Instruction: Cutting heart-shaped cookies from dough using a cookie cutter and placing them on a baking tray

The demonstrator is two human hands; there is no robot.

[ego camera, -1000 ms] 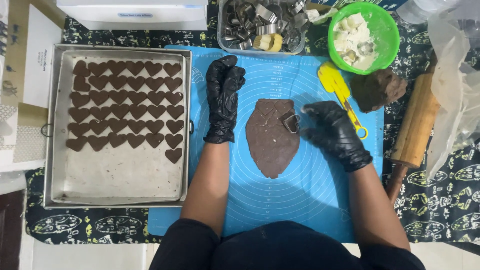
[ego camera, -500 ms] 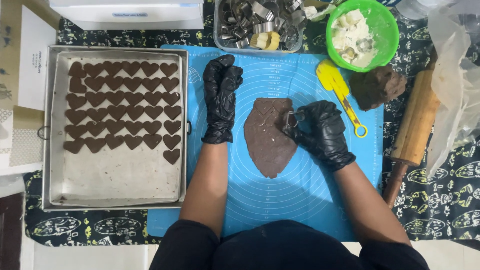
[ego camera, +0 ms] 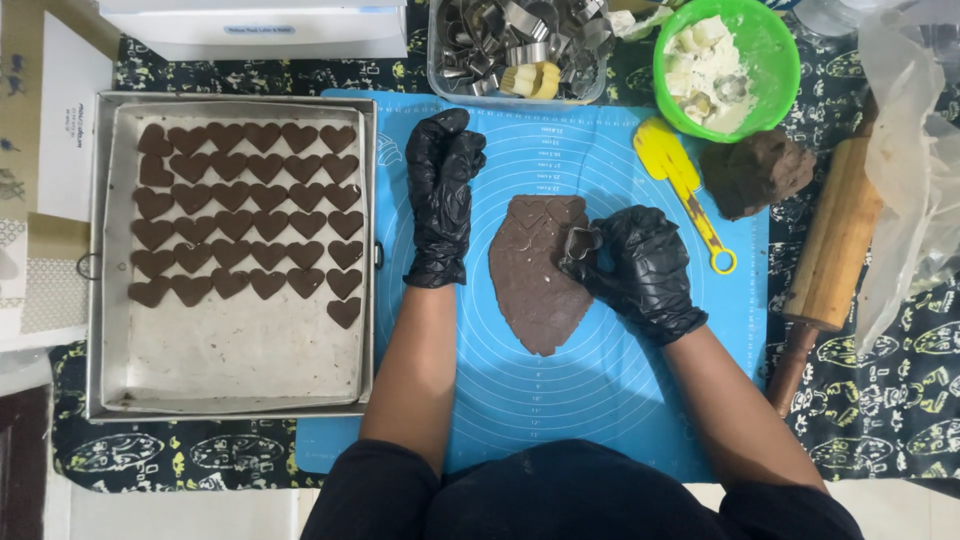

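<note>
Patterned black cloth covers the worktop (ego camera: 150, 455), with a blue baking mat (ego camera: 600, 400) laid over the middle of it. Rolled brown dough (ego camera: 530, 285) lies flat at the mat's centre, heart outlines pressed into its top end.

Right hand (ego camera: 640, 265) (black glove) sits at the dough's right edge, fingers (ego camera: 600, 268) clamped on a small metal heart cutter (ego camera: 581, 243) that rests on the dough's upper right part. Left hand (ego camera: 442, 195), also gloved, lies palm down on the mat just left of the dough, not touching it; fingers loosely curled, holding nothing.

Metal baking tray (ego camera: 100, 260) sits left of the mat, its right rim near the left wrist. Rows of brown heart cookies (ego camera: 250, 215) fill its upper half; lower half is bare lining.

Above the mat: clear tub of metal cutters (ego camera: 510, 45) and a green bowl (ego camera: 765, 65) with white lumps in it. Yellow scraper (ego camera: 685, 190) lies on the mat right of the right hand. Lump of spare dough (ego camera: 755, 172) sits at the mat's right edge, wooden rolling pin (ego camera: 835, 250) just beyond it, clear plastic bag (ego camera: 915, 150) at far right.
</note>
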